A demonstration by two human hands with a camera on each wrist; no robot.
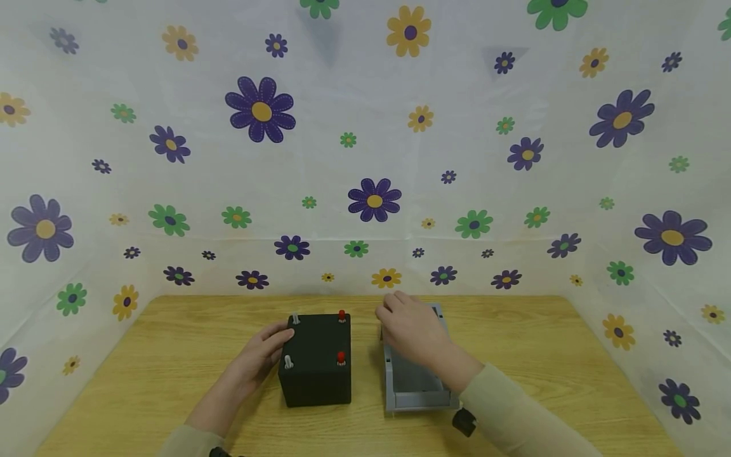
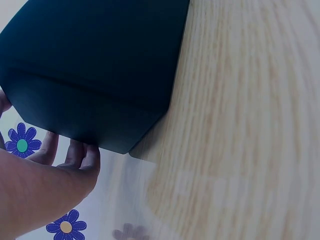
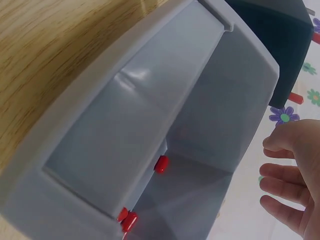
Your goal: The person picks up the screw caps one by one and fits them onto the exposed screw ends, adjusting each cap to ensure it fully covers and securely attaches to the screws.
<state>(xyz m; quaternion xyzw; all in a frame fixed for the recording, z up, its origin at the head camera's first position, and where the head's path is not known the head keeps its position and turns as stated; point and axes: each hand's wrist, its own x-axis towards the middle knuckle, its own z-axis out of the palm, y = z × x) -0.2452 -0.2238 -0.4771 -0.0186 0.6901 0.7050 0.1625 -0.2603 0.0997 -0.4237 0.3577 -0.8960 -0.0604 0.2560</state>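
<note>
A black box (image 1: pixel 318 355) stands on the table, with two silvery pegs (image 1: pixel 288 362) along the left of its top and two red-capped pegs (image 1: pixel 341 357) along the right. My left hand (image 1: pixel 259 358) holds the box at its left side, thumb on the top edge and fingers against the side (image 2: pixel 75 155). To the right of the box is a grey bin (image 1: pixel 421 400). Over the bin's far part hangs my right hand (image 1: pixel 414 330), its fingers loosely bent with nothing between them (image 3: pixel 295 175). Several small red-tipped pieces (image 3: pixel 161 164) lie inside the bin.
The wooden table (image 1: pixel 508 355) meets a white flowered cloth (image 1: pixel 320 171) at the back and both sides. Below the right sleeve shows a small black device (image 1: pixel 464 422). A strip of table separates the box from the bin.
</note>
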